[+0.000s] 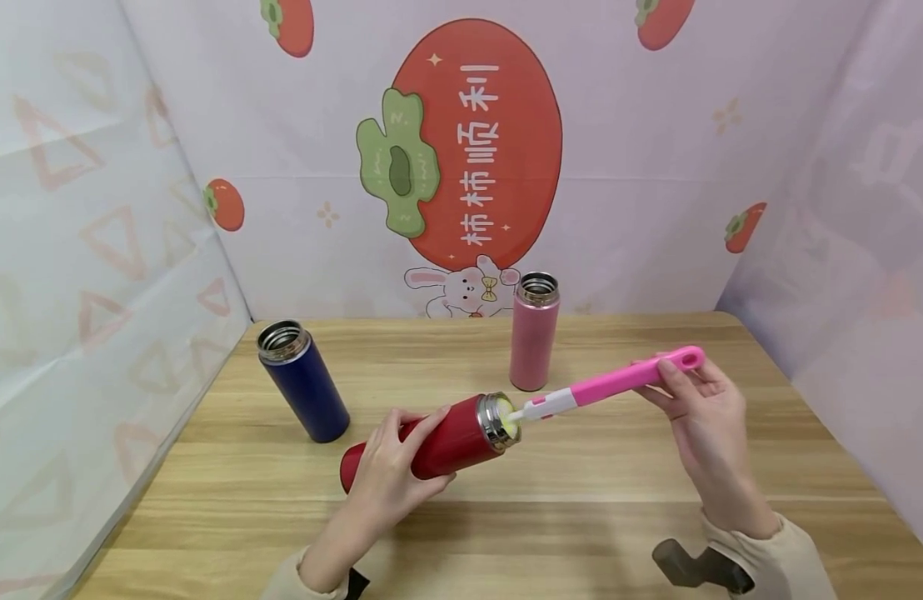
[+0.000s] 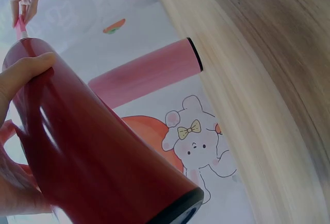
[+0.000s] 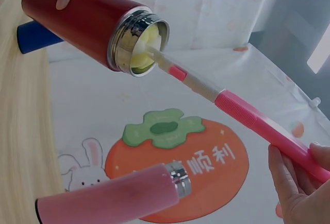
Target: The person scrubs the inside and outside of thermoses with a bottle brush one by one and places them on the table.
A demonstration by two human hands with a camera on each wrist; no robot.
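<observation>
My left hand grips a red thermos bottle round its body, holding it tilted with the open steel mouth toward the right. In my right hand is a bottle brush with a pink handle and a white neck, pinched near the handle's end between thumb and fingers. The brush's yellow and white head sits inside the bottle's mouth, mostly hidden by the rim. The left wrist view shows the red body and its dark base up close.
An uncapped navy blue bottle stands at the left on the wooden table. Farther back stands an uncapped pink bottle. White printed cloth hangs behind and at both sides.
</observation>
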